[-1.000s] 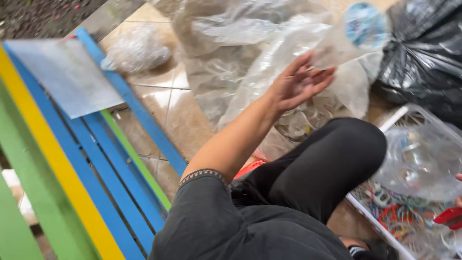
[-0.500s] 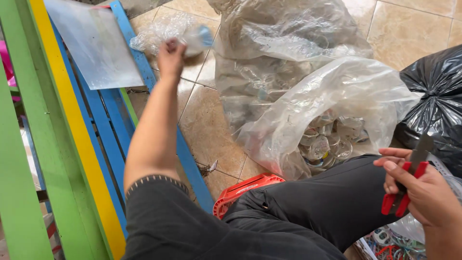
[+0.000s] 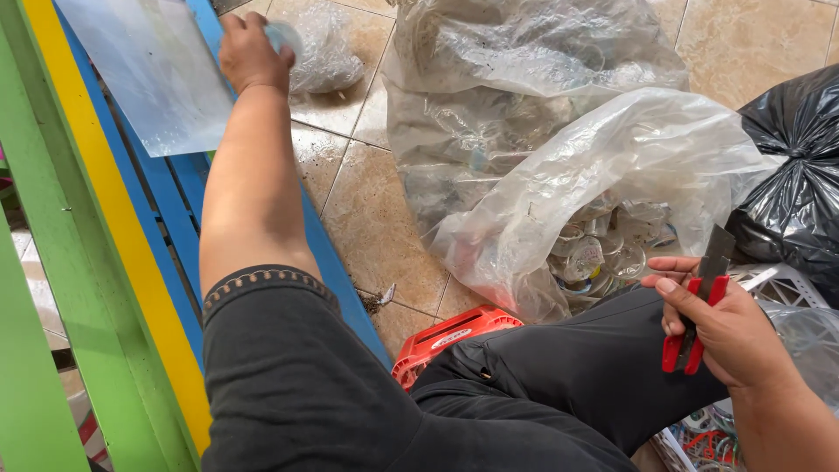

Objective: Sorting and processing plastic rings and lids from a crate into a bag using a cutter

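Now reaching farther than half a second ago: left hand [image 3: 249, 48] at the bench top, right hand [image 3: 717, 328] unmoved.
Left fingers clench a small clear plastic cup [image 3: 284, 37] beside a crumpled transparent bag [image 3: 328, 52] on the tiled floor; right hand grips red-handled scissors [image 3: 695, 319] with a grey blade, above the black-trousered knee.

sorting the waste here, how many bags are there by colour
clear plastic bags: 3 (big tall one, front one of cups, small one by the left hand)
black bags: 1
total: 4
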